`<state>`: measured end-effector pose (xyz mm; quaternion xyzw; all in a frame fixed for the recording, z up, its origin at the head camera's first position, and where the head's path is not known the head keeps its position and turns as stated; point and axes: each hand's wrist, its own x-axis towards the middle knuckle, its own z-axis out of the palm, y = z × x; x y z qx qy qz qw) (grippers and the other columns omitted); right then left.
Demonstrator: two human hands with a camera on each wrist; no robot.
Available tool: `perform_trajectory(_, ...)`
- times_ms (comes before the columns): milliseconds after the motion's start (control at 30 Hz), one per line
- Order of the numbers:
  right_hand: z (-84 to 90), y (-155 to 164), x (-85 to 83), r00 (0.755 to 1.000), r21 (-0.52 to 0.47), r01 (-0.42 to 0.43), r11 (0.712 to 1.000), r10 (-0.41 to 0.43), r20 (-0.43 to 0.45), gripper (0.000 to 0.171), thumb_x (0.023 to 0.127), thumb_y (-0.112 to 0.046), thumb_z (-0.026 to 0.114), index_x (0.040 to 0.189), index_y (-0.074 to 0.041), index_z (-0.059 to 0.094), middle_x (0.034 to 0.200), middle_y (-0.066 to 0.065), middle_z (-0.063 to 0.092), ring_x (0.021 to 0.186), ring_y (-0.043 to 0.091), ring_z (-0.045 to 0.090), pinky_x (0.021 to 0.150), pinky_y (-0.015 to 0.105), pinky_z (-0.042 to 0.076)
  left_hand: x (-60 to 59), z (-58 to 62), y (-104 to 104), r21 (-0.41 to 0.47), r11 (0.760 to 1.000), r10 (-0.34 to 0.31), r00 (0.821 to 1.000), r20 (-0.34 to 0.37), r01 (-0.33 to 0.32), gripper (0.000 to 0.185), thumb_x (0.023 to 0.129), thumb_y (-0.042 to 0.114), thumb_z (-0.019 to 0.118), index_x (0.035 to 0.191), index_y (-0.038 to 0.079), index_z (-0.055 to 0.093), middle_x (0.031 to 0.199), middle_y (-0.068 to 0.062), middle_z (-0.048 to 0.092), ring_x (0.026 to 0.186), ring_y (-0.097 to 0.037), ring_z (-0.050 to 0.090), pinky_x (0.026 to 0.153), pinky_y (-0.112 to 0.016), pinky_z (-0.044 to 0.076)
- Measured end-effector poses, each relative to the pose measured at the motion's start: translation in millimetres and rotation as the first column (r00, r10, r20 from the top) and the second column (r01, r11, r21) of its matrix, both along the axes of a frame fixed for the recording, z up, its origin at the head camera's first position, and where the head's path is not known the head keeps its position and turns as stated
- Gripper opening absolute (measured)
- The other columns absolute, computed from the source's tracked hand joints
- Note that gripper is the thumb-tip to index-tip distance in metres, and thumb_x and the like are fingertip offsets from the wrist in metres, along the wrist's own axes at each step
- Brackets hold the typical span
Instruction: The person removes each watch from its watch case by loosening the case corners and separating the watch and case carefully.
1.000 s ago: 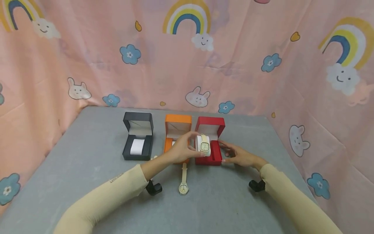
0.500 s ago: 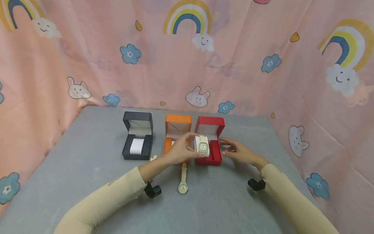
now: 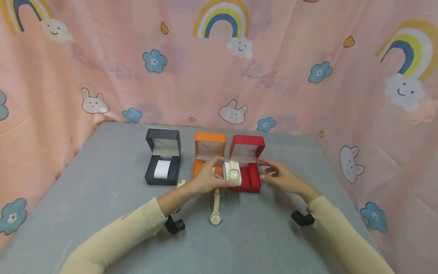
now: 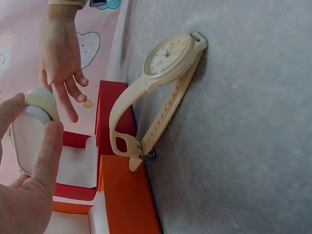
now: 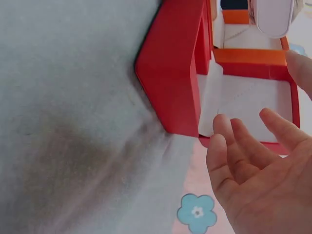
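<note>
My left hand (image 3: 206, 179) pinches a white watch cushion (image 3: 226, 170) between thumb and fingers. Strapped round it is a cream watch (image 3: 234, 174) with a squarish dial, facing me. They are raised in front of the left part of the open red watch box (image 3: 254, 183); the bottom of that box is bare red where it shows. Beside the box's right side is my right hand (image 3: 284, 179), fingers spread and loosely bent, holding nothing. In the right wrist view the right hand (image 5: 265, 170) looks apart from the red box (image 5: 170, 68).
An open orange watch box (image 3: 210, 137), partly behind my left hand, and an open black watch box (image 3: 163, 134) with a white cushion (image 3: 162, 169) stand to the left. One round cream watch (image 3: 215, 219) lies on the grey table in front; another pale watch (image 3: 181, 183) is partly hidden by my left wrist.
My left hand has drifted slightly left with the cushion and watch, uncovering more of the red box's inside. My right hand stays beside the box with little movement.
</note>
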<state>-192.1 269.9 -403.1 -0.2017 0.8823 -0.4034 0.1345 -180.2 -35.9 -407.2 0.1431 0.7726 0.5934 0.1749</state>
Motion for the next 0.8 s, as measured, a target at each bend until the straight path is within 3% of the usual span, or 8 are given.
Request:
perform_trajectory(167, 0.2, -1, 10.0, 0.999, 0.005, -0.012, 1.000, 0.013, -0.029, 0.071, 0.092, -0.016, 0.071, 0.154, -0.005, 0.038, 0.153, 0.023, 0.045, 0.117, 0.034, 0.060, 0.094, 0.043, 0.054, 3.5, -1.2, -4, 0.016, 1.000, 0.022, 1.000, 0.012, -0.022, 0.074, 0.079, 0.014, 0.086, 0.142, 0.017, 0.047, 0.145, -0.013, 0.048, 0.079, -0.016, 0.071, 0.070, -0.026, 0.056)
perform_trajectory(567, 5.0, -29, 27.6, 0.999, -0.027, -0.040, 0.999, 0.040, -0.030, 0.073, 0.090, -0.023, 0.074, 0.153, -0.008, 0.041, 0.152, 0.019, 0.046, 0.119, 0.033, 0.059, 0.092, 0.041, 0.054, 9.6, 1.8, -11, 0.041, 0.999, -0.022, 0.999, 0.034, 0.020, 0.066, 0.084, 0.013, 0.082, 0.140, 0.016, 0.048, 0.141, -0.016, 0.051, 0.088, -0.021, 0.072, 0.085, -0.033, 0.059)
perform_trajectory(800, 2.1, -46, 32.0, 0.996, -0.028, -0.077, 0.997, 0.076, -0.048, 0.079, 0.088, -0.021, 0.077, 0.156, -0.018, 0.037, 0.154, 0.017, 0.044, 0.118, 0.030, 0.060, 0.089, 0.037, 0.057, 10.5, -0.7, -11, 0.035, 0.999, -0.028, 0.998, 0.060, 0.026, 0.065, 0.084, 0.015, 0.082, 0.140, 0.017, 0.048, 0.143, -0.017, 0.052, 0.089, -0.022, 0.072, 0.085, -0.035, 0.060)
